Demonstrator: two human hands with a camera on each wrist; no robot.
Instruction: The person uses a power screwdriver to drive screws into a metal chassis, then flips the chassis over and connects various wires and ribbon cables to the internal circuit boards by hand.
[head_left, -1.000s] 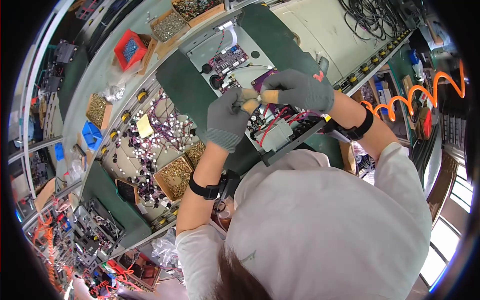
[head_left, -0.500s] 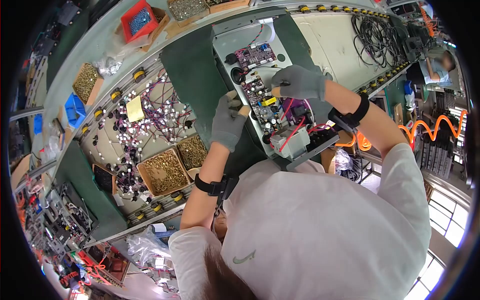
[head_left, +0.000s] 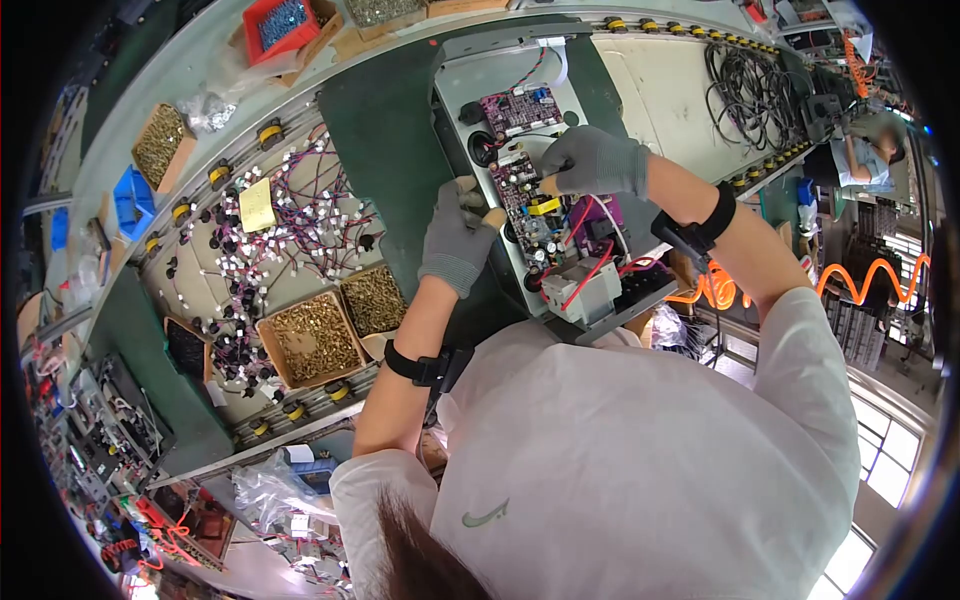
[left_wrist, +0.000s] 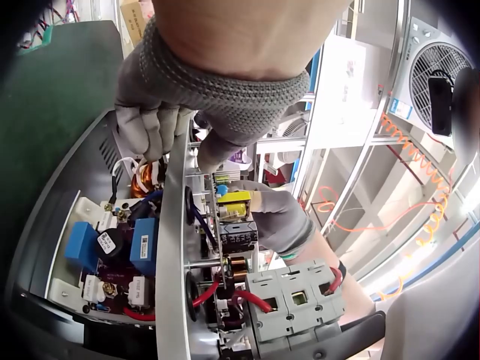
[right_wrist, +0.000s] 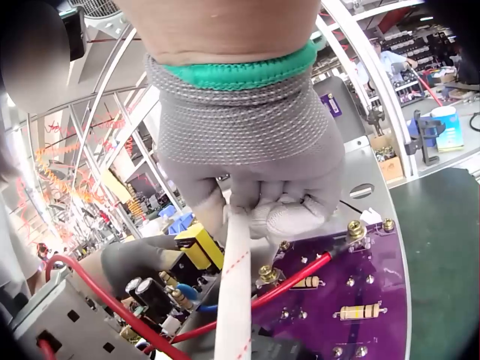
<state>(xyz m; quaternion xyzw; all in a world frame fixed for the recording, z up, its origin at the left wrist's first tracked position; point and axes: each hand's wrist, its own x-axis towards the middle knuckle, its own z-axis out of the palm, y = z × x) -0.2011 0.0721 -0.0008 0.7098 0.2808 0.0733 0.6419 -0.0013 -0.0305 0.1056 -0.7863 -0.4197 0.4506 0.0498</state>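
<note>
The left hand [head_left: 458, 240], gloved in grey, lies at the left side of an open metal chassis [head_left: 515, 290]. In the left wrist view, that hand's fingers [left_wrist: 154, 127] bend over one side of the chassis wall [left_wrist: 172, 225], with the thumb on the other. Over the boards, the right hand [head_left: 598, 163] has curled fingers. The right wrist view shows a white cable [right_wrist: 236, 285] pinched in the right hand [right_wrist: 251, 165], above a purple board [right_wrist: 337, 277]. Red wires run to a grey block [head_left: 585, 290]; a yellow component [head_left: 544, 207] stands between the hands.
Left of the green mat [head_left: 375, 150] lie bundled wires with white connectors [head_left: 290, 220] and boxes of brass-coloured parts [head_left: 312, 340]. Behind are a red bin [head_left: 278, 28] and a blue bin [head_left: 133, 203]. Black cables [head_left: 750, 95] lie at right; another person [head_left: 862, 160] is beyond.
A second ago both hands met over the boards. The left has since moved to the chassis's left side and the right has drawn apart from it. Over the last half second both hands barely moved.
</note>
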